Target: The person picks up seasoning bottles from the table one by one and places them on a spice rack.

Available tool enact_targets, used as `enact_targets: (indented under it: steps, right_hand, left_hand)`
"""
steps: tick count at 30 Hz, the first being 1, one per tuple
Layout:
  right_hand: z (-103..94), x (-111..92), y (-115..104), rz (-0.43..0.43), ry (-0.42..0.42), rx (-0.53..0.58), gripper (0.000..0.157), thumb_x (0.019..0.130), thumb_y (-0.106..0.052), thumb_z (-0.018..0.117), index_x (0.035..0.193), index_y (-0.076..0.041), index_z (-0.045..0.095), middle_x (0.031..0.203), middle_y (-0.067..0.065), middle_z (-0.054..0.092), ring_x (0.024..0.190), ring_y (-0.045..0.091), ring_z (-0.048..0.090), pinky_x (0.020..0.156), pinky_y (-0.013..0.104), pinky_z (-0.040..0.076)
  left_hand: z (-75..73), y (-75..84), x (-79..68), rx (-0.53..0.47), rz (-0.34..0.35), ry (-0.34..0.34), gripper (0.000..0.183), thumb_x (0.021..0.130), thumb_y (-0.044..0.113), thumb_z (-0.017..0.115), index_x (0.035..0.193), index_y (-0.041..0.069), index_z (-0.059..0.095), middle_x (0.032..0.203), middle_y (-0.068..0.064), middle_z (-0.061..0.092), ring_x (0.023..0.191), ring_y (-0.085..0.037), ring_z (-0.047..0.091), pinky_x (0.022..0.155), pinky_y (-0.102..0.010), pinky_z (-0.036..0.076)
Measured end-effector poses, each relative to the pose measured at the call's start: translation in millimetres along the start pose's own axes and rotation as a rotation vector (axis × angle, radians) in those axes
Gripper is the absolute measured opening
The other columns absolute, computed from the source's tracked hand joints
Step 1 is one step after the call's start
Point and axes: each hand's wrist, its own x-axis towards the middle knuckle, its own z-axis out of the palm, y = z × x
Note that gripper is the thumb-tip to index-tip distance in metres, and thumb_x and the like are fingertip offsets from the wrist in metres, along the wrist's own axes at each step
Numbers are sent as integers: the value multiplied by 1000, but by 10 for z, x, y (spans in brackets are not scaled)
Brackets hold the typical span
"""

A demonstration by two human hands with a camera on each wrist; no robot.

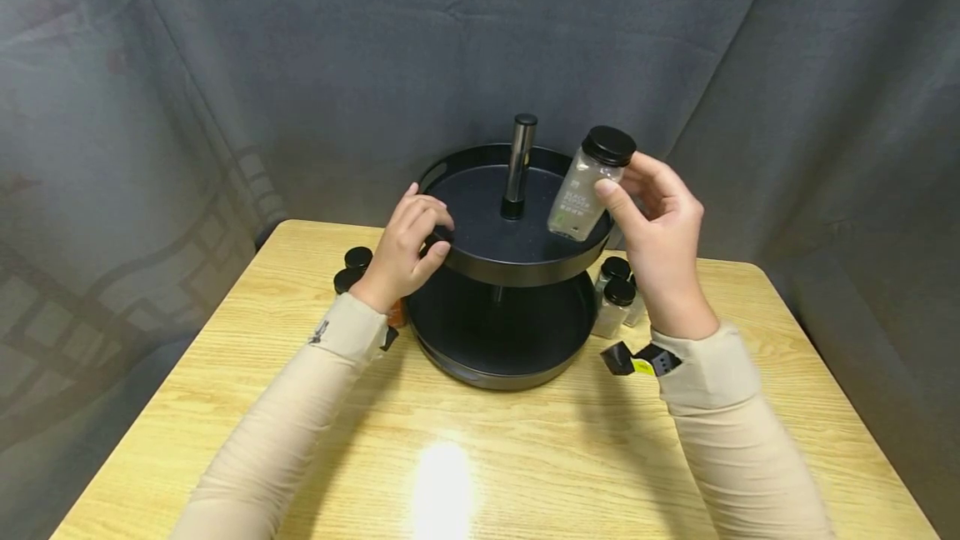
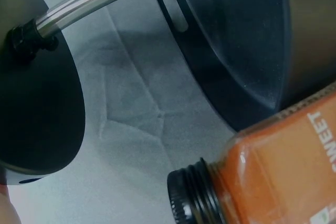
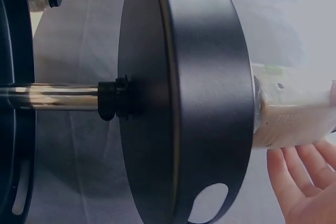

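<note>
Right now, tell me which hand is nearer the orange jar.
Left. The left hand is above the orange jar, at the upper tray; the right hand is across that tray, holding a clear jar.

Looks like a booth, walled by grey curtain (image 1: 450,40) behind and beside a wooden table (image 1: 547,457).

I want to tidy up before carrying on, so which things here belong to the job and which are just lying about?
Seemingly in the job:
tilted jar in the right hand
black two-tier rack
orange jar and clear jars beside the rack, probably

Just setting, nothing plainly stray:
wooden table
grey curtain
</note>
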Motion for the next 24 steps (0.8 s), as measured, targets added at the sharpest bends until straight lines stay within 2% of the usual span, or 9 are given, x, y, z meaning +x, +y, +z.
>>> enact_targets:
  steps: [9, 17, 24]
  right_hand:
    - [81, -49, 11, 24, -56, -70, 33, 90, -10, 77, 122, -9, 71, 103, -4, 72, 94, 15, 66, 79, 23, 51]
    - [130, -77, 42, 3, -115, -115, 36, 87, -1, 79, 121, 3, 68, 94, -15, 70, 93, 11, 65, 77, 19, 54]
    - [169, -108, 58, -11, -158, -109, 37, 85, 5, 78, 120, 8, 67, 92, -17, 68, 93, 10, 65, 78, 17, 55]
  left_hand:
    - [-5, 9, 2, -5, -8, -2, 63, 108, 55, 31, 98, 0, 61, 104, -20, 62, 108, -37, 56, 116, -64, 27]
    - [8, 16, 4, -8, -10, 8, 63, 108, 54, 31, 98, 0, 61, 105, -20, 62, 109, -39, 56, 117, -62, 25]
    - [7, 15, 3, 0, -10, 4, 64, 108, 55, 30, 98, 0, 61, 105, -20, 62, 109, -38, 56, 119, -58, 24]
